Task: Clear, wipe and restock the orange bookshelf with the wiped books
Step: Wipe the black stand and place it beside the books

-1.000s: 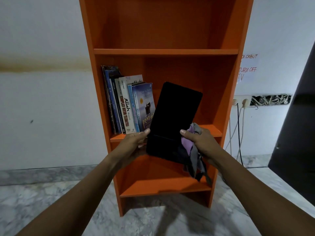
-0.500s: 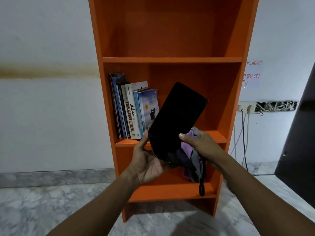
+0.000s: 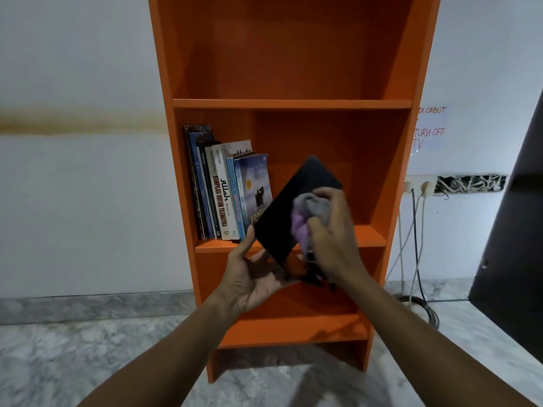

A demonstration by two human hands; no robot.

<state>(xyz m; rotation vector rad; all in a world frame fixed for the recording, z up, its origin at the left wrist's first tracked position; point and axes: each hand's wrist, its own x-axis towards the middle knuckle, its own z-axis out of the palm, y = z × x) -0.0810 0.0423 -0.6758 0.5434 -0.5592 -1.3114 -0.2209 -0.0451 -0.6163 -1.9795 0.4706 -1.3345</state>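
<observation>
The orange bookshelf (image 3: 293,104) stands against the wall in front of me. Several books (image 3: 226,192) stand upright at the left of its middle shelf. In front of that shelf I hold a black book (image 3: 282,218), tilted with one corner up. My left hand (image 3: 252,274) grips its lower corner from below, thumb on the front cover. My right hand (image 3: 332,236) clutches a grey and purple cloth (image 3: 308,212) and presses it on the black cover. The hand and cloth look blurred.
The top and bottom shelves hold nothing. A wall socket (image 3: 417,186) with cables (image 3: 417,259) hanging to the marble floor (image 3: 73,362) is right of the shelf. A dark door (image 3: 517,230) stands at the far right.
The black book has tilted further clockwise, and my left hand now cradles its lower corner from below. My right hand with the cloth has moved up from the book's lower edge onto the cover.
</observation>
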